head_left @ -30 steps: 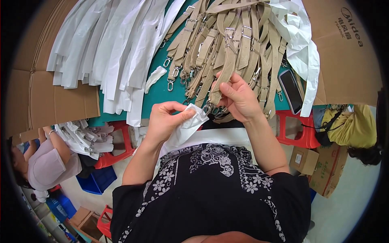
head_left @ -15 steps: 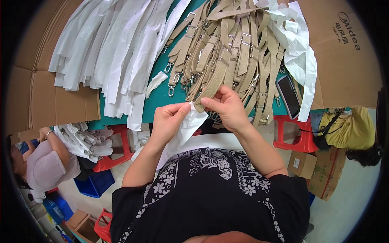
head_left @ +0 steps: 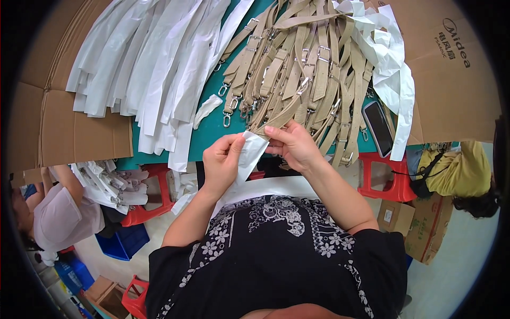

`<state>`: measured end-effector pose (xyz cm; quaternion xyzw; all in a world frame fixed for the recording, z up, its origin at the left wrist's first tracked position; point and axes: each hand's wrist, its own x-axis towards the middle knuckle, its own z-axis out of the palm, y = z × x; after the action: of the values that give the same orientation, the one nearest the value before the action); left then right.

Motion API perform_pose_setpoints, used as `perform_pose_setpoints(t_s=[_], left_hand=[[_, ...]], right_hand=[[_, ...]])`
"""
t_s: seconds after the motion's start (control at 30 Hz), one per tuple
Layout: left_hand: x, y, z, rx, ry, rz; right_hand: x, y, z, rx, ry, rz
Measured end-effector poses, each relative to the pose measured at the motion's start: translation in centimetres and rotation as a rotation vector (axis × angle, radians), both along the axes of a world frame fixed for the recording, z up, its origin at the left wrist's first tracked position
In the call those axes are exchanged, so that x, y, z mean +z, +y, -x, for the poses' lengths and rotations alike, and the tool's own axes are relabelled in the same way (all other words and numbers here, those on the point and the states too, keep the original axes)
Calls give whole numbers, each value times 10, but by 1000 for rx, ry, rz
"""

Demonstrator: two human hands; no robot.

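Observation:
My left hand (head_left: 223,159) pinches the mouth of a long white paper sleeve (head_left: 251,154), which trails down toward my lap. Between the thumb and fingers of my right hand (head_left: 295,143) is a beige strap (head_left: 284,114). The strap's end sits inside the sleeve's mouth, out of sight. Its other part runs back up into a large heap of beige straps (head_left: 319,69) with silver buckles and metal clasps on the green table (head_left: 210,90).
Many flat white sleeves (head_left: 159,80) lie at the left over a cardboard sheet (head_left: 101,133). A phone (head_left: 377,127) and crumpled white paper (head_left: 393,69) lie at the right. Red stools (head_left: 385,178) stand below the table edge. Other people sit at both sides.
The strap's end has gone into the white sleeve, where before it showed beside the opening. My left hand has shifted slightly left, and the sleeve's mouth now wraps the strap.

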<state>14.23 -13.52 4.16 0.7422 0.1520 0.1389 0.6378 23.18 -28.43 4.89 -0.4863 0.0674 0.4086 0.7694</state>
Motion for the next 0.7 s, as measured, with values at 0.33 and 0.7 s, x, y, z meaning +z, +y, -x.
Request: perform_pose_setpoints(t_s=[0.33, 0.7], left_hand=[[-1, 2, 3, -13, -143, -261], [1, 7, -1, -76, 35, -38]], right_hand=[[2, -2, 0, 60, 18, -65], [-5, 2, 4, 254, -249, 123]])
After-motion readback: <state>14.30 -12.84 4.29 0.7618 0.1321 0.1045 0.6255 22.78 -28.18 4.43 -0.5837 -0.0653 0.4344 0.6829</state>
